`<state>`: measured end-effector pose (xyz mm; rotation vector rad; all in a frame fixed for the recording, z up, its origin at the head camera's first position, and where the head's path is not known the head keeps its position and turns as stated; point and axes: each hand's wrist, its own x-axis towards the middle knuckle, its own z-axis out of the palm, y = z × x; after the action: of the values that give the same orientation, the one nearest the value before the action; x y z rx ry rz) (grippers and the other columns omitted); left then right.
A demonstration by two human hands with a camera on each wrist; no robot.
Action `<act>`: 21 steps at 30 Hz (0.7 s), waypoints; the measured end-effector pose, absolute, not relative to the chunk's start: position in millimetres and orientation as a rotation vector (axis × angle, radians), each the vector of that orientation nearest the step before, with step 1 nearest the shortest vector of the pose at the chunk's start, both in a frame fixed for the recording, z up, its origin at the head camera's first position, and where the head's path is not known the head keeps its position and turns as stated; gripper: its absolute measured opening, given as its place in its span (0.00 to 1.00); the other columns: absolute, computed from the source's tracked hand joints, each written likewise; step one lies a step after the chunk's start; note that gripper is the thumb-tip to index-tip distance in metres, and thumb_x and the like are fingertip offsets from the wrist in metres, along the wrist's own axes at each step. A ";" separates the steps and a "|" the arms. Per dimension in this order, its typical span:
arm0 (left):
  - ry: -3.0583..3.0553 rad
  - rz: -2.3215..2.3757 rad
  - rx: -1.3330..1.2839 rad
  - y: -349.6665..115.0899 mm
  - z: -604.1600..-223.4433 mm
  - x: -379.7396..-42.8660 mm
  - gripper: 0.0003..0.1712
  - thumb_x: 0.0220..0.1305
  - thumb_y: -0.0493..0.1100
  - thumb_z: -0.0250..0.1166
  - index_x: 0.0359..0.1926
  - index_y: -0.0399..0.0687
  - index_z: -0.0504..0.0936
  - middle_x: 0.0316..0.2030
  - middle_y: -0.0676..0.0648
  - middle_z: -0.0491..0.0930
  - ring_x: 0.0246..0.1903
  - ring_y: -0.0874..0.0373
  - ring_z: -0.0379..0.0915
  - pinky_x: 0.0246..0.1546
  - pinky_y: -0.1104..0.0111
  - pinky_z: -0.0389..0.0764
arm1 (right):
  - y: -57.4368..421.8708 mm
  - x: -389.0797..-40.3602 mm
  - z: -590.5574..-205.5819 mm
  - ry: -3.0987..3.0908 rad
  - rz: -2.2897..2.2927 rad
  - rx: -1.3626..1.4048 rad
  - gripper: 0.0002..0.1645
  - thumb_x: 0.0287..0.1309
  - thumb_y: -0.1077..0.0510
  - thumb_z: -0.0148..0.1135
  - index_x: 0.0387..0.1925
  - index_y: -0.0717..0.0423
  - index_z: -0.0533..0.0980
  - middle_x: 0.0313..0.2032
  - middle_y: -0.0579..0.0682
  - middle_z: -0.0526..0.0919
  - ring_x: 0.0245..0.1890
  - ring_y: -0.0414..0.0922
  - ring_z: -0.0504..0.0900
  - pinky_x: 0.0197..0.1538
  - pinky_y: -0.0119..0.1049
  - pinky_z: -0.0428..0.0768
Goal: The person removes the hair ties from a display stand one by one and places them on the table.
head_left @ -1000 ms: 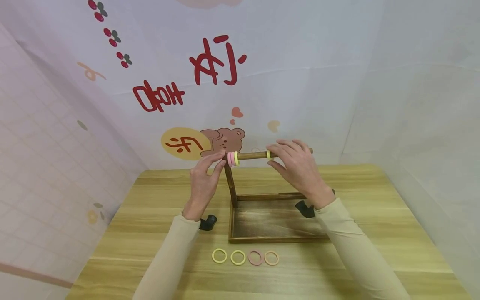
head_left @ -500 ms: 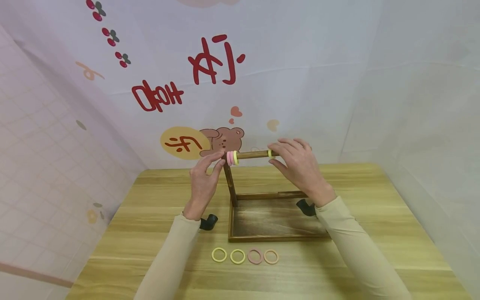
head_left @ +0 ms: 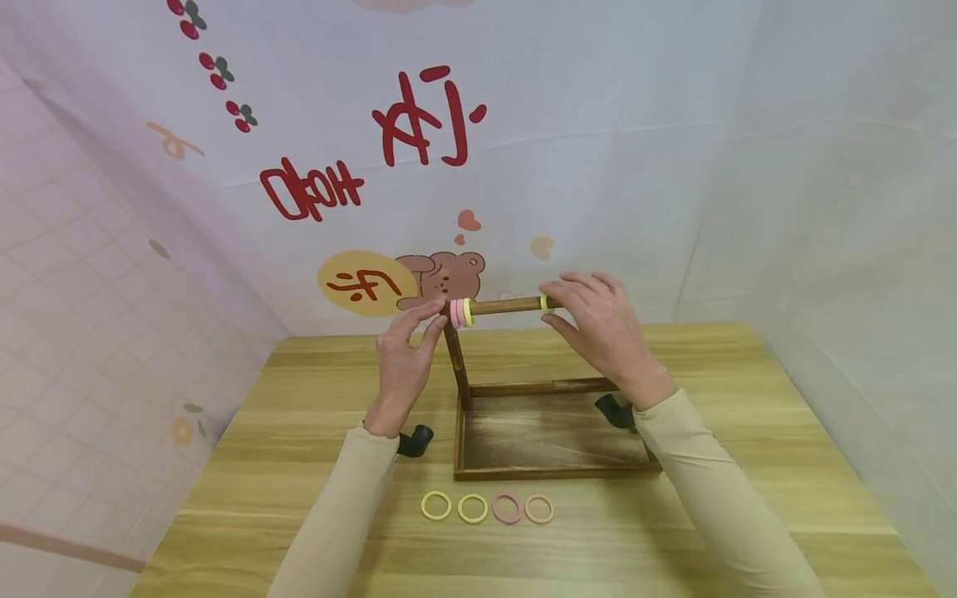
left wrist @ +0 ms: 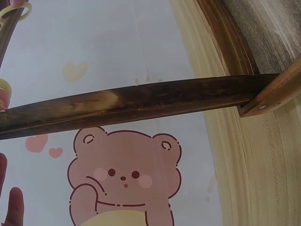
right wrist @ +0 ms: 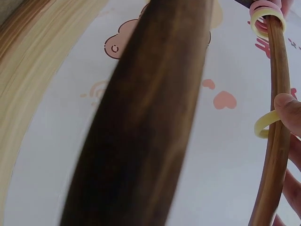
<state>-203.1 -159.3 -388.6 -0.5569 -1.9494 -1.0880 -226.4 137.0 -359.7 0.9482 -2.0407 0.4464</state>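
Note:
A wooden stand has a base frame [head_left: 523, 474], an upright post [left wrist: 141, 106] and a horizontal rod [head_left: 504, 306] at the top. Pink rings [head_left: 454, 314] and a yellow ring [head_left: 468, 312] hang together at the rod's left end. There my left hand [head_left: 402, 365] holds the post's top between thumb and fingers; its full contact is hidden in the left wrist view. Around the rod, farther right, sits another yellow ring [right wrist: 265, 125], which my right hand [head_left: 601, 328] pinches. The thumb [right wrist: 288, 109] lies against that ring, and the other fingers are behind the rod.
In front of the base, a row of loose rings lies flat on the wooden table [head_left: 299, 515]: two yellow, a pink ring [head_left: 507, 508] and an orange ring [head_left: 539, 508]. Black fittings [head_left: 415, 441] show at both wrists. A printed white cloth [head_left: 598, 166] hangs behind the table.
My right hand has slid the pinched yellow ring a short way right along the rod, widening its gap from the left cluster. The left hand stays at the post's top.

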 end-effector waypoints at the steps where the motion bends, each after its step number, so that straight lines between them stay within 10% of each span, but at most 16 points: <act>1: -1.947 -1.086 -0.561 -159.1 -388.3 -203.5 0.14 0.64 0.32 0.72 0.51 0.36 0.88 0.51 0.40 0.87 0.53 0.44 0.84 0.56 0.49 0.82 | 137.8 -226.1 -359.0 -2.043 0.448 0.947 0.29 0.52 0.59 0.82 0.56 0.59 0.82 0.51 0.57 0.88 0.57 0.59 0.83 0.62 0.64 0.74; 21: -1.960 -1.094 -0.546 -158.8 -387.5 -202.2 0.13 0.65 0.33 0.72 0.51 0.37 0.88 0.52 0.42 0.87 0.53 0.45 0.84 0.56 0.49 0.81 | 148.0 -225.3 -358.2 -2.035 0.449 0.923 0.30 0.50 0.61 0.82 0.56 0.59 0.82 0.51 0.57 0.88 0.57 0.59 0.82 0.61 0.65 0.74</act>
<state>-202.2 -158.8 -387.5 -0.5463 -1.9602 -1.0939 -225.3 148.0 -358.2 0.9226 -2.0354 0.4487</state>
